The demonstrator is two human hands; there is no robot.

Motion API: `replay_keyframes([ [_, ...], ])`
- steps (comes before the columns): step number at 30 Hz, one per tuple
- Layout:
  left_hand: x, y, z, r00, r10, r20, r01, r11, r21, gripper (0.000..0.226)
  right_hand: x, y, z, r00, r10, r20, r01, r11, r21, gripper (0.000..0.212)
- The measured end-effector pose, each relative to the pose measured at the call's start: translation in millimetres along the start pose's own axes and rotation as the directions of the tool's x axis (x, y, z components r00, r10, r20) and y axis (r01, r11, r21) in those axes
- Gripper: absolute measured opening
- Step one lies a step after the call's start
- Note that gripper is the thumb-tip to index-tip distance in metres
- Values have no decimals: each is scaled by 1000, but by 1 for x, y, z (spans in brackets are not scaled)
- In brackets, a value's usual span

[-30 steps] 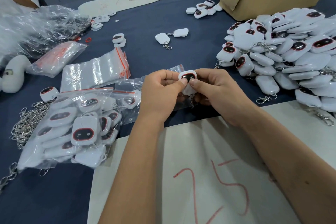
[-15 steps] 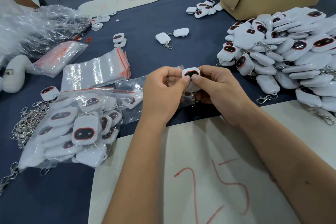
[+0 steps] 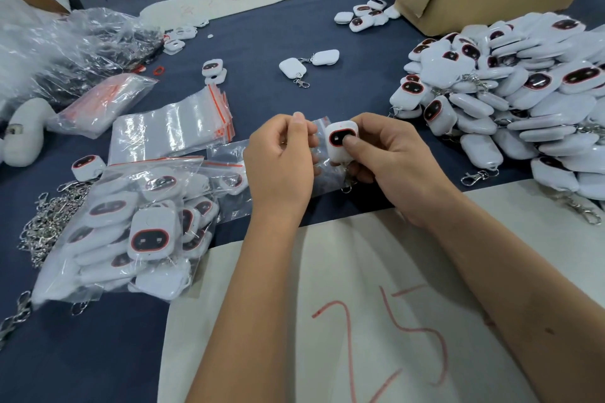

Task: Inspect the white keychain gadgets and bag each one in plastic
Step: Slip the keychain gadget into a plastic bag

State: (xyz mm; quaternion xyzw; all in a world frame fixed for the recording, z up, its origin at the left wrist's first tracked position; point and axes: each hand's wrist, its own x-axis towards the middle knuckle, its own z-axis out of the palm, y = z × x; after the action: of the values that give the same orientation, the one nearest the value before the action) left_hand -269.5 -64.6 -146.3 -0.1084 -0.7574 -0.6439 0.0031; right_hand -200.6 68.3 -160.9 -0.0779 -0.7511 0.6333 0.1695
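So the gadget (image 3: 342,142) being handled is a small white rounded-square thing with a black oval face ringed in red, held upright at centre, face toward the camera, metal clasp dangling below. A small clear zip bag (image 3: 322,154) with a red seal strip sits right behind it and to its left. Big loose heap of unbagged gadgets (image 3: 510,98) piled on the right, some face up, some face down. Bagged gadgets (image 3: 137,226) are heaped near left, and a stack of empty bags (image 3: 170,127) lies flat just beyond them.
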Motion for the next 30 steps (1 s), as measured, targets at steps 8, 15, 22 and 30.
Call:
replay_keyframes([
  [8,1,-6,0,995,95,-17,-89,970,226,23,-5,-3,7,966,-257,-41,249,959,-134,22],
  [15,-4,-5,8,994,83,78,-112,838,534,26,-4,-2,6,939,-324,-120,306,940,-149,24],
  [22,-10,2,9,998,57,21,-58,787,615,18,0,-1,2,957,-177,-230,175,984,-28,13],
  [30,-15,8,13,992,116,53,-125,797,591,21,2,-2,3,963,50,-265,12,974,227,4],
])
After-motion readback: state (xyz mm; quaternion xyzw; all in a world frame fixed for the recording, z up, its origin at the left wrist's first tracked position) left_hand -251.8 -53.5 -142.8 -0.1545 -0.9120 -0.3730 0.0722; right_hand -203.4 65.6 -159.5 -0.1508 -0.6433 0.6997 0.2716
